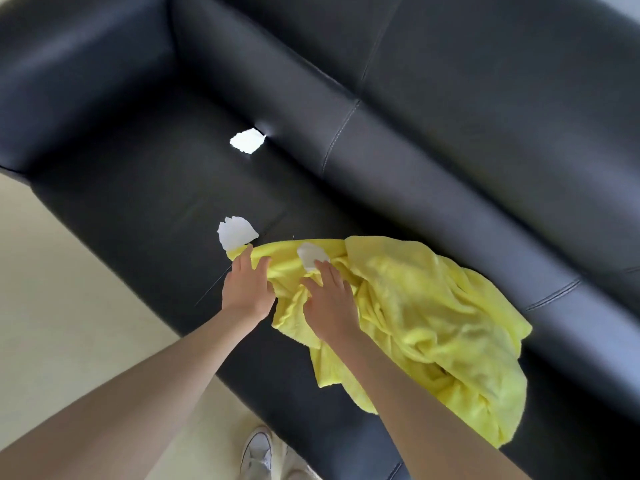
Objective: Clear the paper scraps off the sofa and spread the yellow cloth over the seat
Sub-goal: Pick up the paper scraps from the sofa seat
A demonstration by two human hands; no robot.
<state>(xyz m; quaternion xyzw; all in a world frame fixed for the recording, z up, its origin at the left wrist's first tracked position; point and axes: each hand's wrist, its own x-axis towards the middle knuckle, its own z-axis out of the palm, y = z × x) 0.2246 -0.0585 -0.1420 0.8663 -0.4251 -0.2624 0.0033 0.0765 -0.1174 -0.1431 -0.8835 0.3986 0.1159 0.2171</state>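
A crumpled yellow cloth point(426, 306) lies on the seat of a black leather sofa point(145, 202) and hangs over its front edge. One white paper scrap point(310, 258) sits on top of the cloth, and the fingertips of my right hand point(329, 301) touch it with the fingers spread. My left hand point(246, 289) rests with straight fingers on the cloth's left end. A second scrap point(235, 233) lies on the seat just beyond my left fingertips, partly touching the cloth. A third scrap point(247, 141) sits farther back by the backrest crease.
The sofa's armrest point(79, 74) rises at the left and its backrest point(450, 98) runs across the top right. Pale floor point(69, 306) shows at the lower left, with my white shoe point(258, 455) close to the sofa front.
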